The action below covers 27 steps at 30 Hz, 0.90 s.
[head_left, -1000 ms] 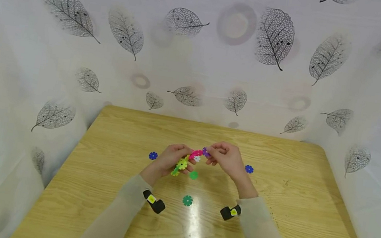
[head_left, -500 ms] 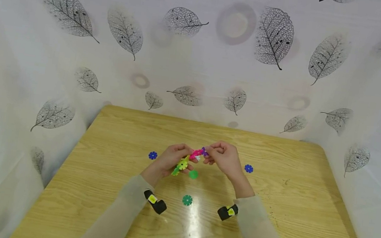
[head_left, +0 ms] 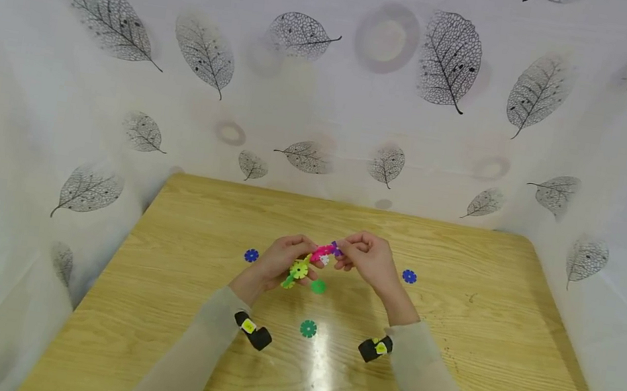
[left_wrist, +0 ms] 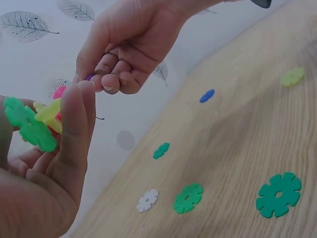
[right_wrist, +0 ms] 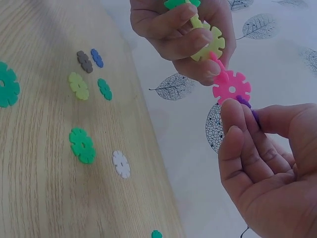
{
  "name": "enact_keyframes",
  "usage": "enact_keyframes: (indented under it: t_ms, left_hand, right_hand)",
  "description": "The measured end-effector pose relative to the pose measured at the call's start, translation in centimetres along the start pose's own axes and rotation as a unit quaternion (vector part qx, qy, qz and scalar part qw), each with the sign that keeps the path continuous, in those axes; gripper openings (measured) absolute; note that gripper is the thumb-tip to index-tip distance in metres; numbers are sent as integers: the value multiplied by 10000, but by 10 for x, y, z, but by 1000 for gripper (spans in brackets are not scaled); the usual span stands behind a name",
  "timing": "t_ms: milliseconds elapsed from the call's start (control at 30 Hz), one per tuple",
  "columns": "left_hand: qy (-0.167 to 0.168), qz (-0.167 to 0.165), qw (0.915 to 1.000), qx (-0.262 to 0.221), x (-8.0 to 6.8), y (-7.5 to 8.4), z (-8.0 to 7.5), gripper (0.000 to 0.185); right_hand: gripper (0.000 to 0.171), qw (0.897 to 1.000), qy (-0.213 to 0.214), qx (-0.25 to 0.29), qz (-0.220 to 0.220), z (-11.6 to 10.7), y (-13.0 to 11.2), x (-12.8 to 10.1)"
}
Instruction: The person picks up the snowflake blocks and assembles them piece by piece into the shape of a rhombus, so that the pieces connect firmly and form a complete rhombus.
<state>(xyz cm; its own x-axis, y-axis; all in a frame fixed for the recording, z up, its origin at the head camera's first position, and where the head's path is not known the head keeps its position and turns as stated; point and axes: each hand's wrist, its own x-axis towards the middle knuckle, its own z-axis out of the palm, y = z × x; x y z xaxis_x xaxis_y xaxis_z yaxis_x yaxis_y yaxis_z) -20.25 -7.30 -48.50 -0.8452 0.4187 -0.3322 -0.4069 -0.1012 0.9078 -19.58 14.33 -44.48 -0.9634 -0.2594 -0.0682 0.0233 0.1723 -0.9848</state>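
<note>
left hand [head_left: 280, 261]: fingers curled round toy [head_left: 303, 266] | right hand [head_left: 372, 261]: pinches purple disc [head_left: 336, 249] | green discs [head_left: 308, 328], blue discs [head_left: 409, 276] on surface [head_left: 478, 352]

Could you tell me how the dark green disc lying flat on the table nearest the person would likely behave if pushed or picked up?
The dark green disc looks thin and flat, so it would probably slide over the glossy table rather than roll or tip. It looks like rigid plastic, likely light. Its notched rim should give fingertips some purchase, though lifting it from flat may be fiddly.

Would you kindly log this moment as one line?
left hand: holds plastic snowflake-disc chain | right hand: pinches purple plastic disc at chain's end
</note>
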Motion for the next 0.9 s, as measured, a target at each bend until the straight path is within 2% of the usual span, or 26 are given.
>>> enact_keyframes:
  t_ms: [300, 633, 900]
  left_hand:
    - [-131, -40, 9999, -77, -1, 0, -1, 22]
    - [-190, -117, 9997, 55, -2, 0, -2, 34]
    - [-479, -161, 9987, 4, -3, 3, -1, 39]
  right_hand:
    - [26, 10000, -1, 30, 58, -4, 26, 12]
    - [31, 9999, 1, 66, -103, -2, 26, 11]
    - [24, 9999, -71, 102, -105, 5, 24, 11]
